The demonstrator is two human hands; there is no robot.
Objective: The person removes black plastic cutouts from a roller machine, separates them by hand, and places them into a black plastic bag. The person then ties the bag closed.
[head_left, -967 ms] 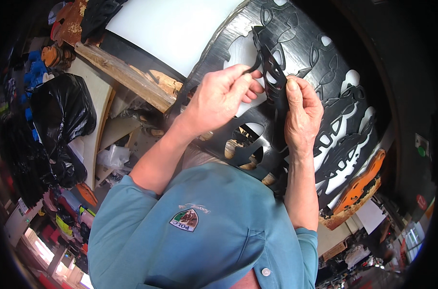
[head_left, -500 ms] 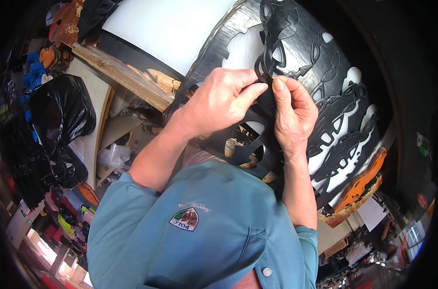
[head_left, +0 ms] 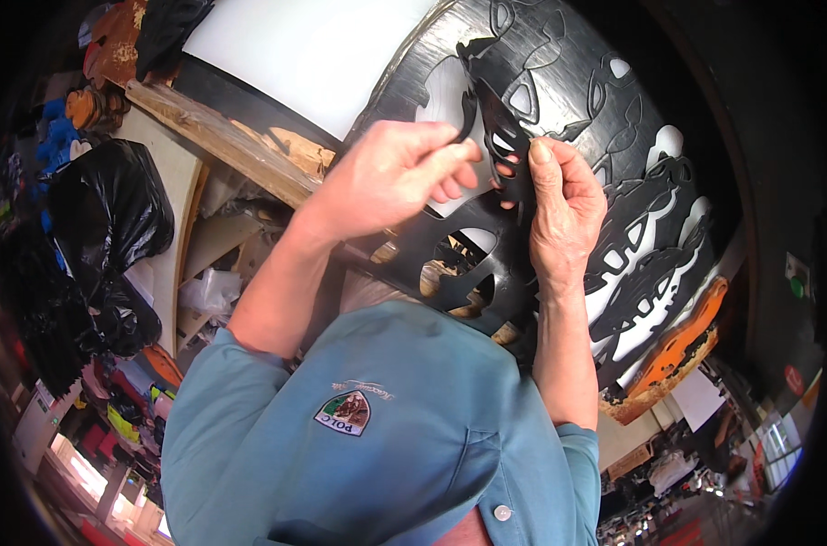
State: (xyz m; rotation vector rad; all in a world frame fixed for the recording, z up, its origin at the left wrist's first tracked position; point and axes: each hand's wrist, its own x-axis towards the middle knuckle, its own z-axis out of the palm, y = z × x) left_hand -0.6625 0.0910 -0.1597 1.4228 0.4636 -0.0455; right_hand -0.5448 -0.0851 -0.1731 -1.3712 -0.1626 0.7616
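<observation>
My right hand [head_left: 566, 205] pinches a thin black sheet piece with cut-out slots [head_left: 517, 177] between thumb and fingers. The piece stands up from the work surface, its far end narrowing away from me. To its left, my left hand [head_left: 390, 177] is slightly blurred, its thumb and forefinger closed on a narrow curved black strip [head_left: 469, 114]. Where the strip joins the sheet piece, if it does, I cannot make out. Beneath both hands lies a larger black sheet with big holes [head_left: 409, 268].
Several black cut-out shapes [head_left: 634, 227] lie on white material at the right, beside an orange shaped board [head_left: 682, 338]. A white sheet [head_left: 313, 55] lies at the far left, behind a wooden beam [head_left: 218, 135]. A black plastic bag [head_left: 113, 200] hangs further left.
My hands have come apart: the left has moved left with the narrow strip pulled away from the right. The slotted piece has turned, and its openings now show.
</observation>
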